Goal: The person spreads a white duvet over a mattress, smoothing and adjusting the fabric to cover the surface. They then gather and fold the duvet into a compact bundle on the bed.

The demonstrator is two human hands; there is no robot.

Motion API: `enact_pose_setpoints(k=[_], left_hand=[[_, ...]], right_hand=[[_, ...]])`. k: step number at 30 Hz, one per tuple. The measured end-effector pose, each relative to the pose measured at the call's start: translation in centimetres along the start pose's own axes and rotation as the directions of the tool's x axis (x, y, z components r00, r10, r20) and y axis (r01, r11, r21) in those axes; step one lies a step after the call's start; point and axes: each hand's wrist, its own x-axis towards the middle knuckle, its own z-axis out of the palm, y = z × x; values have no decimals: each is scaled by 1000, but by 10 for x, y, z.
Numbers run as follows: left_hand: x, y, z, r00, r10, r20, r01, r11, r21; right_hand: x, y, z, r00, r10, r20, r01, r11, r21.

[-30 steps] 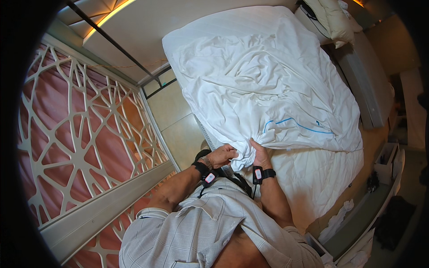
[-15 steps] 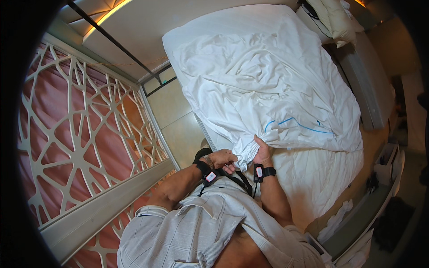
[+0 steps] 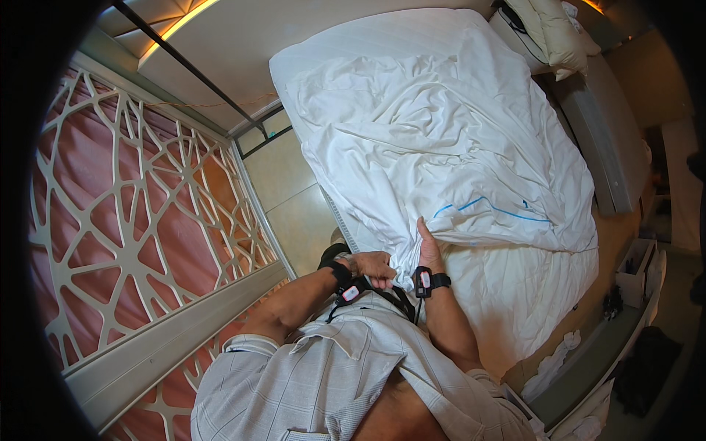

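Note:
A rumpled white duvet cover with a blue line along its near part lies over the bed. Its near edge is drawn into a narrow bunch in front of my body. My left hand is closed on the end of this bunch, its fingers partly hidden. Against the right side of the gathered cloth is my right hand, on edge, the visible digit stretched out away from me. The rest of its fingers are hidden behind the hand and cloth. Both wrists wear black straps with small white devices.
A white layer hangs over the bed's near right side. To the left stands a white lattice screen before pink curtains. Pillows lie at the far right, above a grey padded bench. A box is at the right.
The bunched cloth has slackened and sits lower and narrower between my hands. My right thumb has straightened off the cloth. My left hand has shifted slightly toward the right.

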Motion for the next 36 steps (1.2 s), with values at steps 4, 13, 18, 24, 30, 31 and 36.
enact_pose_setpoints(k=[4,13,18,24,30,31,36], left_hand=[[9,-4,4,999,10,39,-15,993,118],[2,10,5,995,13,97,-34,975,218],[8,1,6,992,26,120,-51,977,209],[3,14,9,990,-18,141,-28,948,318],[3,20,10,982,-17,186,-33,963,266],[3,19,9,982,-19,189,-29,967,251],[13,-7,0,988,10,157,-21,997,70]], right_hand=[[30,5,-45,972,-174,-157,169,985,-45],[34,1,-53,983,-146,-109,147,989,3],[25,0,-14,968,-153,-198,168,984,62],[24,-3,-24,856,-446,-261,413,894,-172],[24,-7,-22,855,-429,-292,397,903,-167],[24,-8,-21,881,-376,-288,360,927,-108],[9,-8,9,884,-357,-301,358,932,-53]])
